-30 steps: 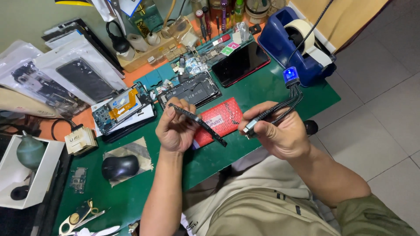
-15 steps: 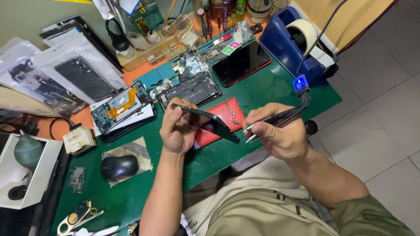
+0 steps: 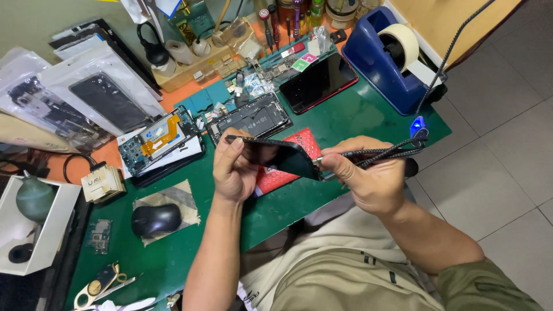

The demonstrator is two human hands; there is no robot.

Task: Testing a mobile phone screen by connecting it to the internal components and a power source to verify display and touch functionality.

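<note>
Black phone now at cable plug.

Bare forearms, olive-green short sleeve on right arm, light beige trousers with small dark marks

The scene is evenly and brightly lit from above, with no deep shadow. Soft, short shadows are cast beneath the left hand and the right hand onto the green mat. Pale glare is seen on the dark phone held between the fingers and on the plastic sleeves far left of them. A small blue light glows just right of the right fingers. Focus is sharp throughout; wide-angle bending is noticed at the edges.
</note>
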